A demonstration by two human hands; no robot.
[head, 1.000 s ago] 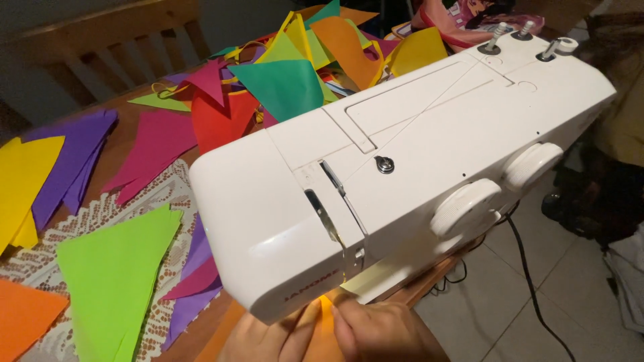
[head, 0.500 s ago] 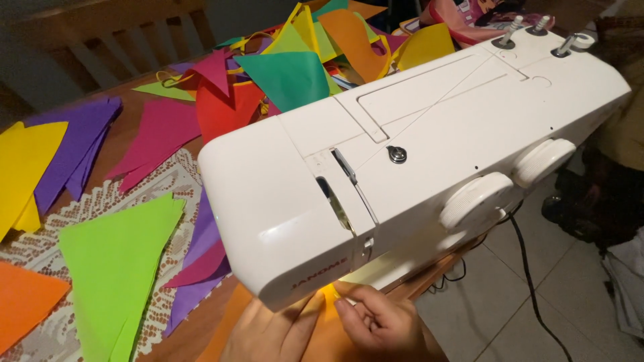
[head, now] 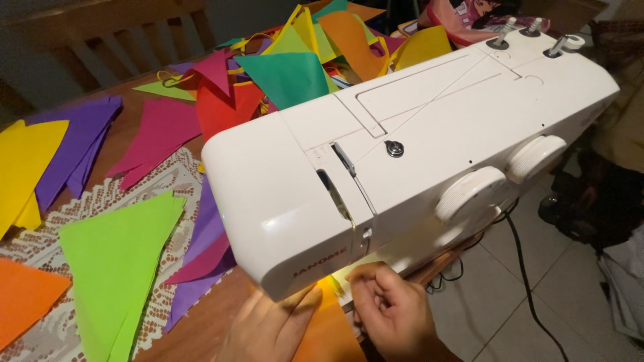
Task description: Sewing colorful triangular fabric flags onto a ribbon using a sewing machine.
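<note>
- White sewing machine [head: 416,154] sits on a wooden table [head: 201,328], seen from above; head end points toward the person.
- Left hand [head: 268,328] lies flat on an orange fabric piece [head: 329,332], fingers extended and close together, tips just under the machine's head. Nothing gripped; palm pressing the cloth.
- Right hand [head: 392,312] is just beside the left, below the needle end. Fingers curled in, thumb against fingertips, narrow pinch at the fabric edge. What exactly sits in the pinch: cannot tell, the machine's body hides it.
- Orange fabric piece runs from between the hands up under the machine, lit by the lamp glow there.
- Two white dials [head: 500,177] on the machine's side; thread runs across the top to spool pins [head: 530,30].
- Black cord [head: 530,288] hangs off the table edge to the tiled floor.
- Lime-green pennant [head: 114,268] lies on a lace table cover [head: 47,248], left of the machine.
- Purple triangles [head: 80,144], a yellow one [head: 23,164], magenta, red and teal pennants piled behind the machine.
- Wooden chair [head: 100,27] stands beyond the table.
</note>
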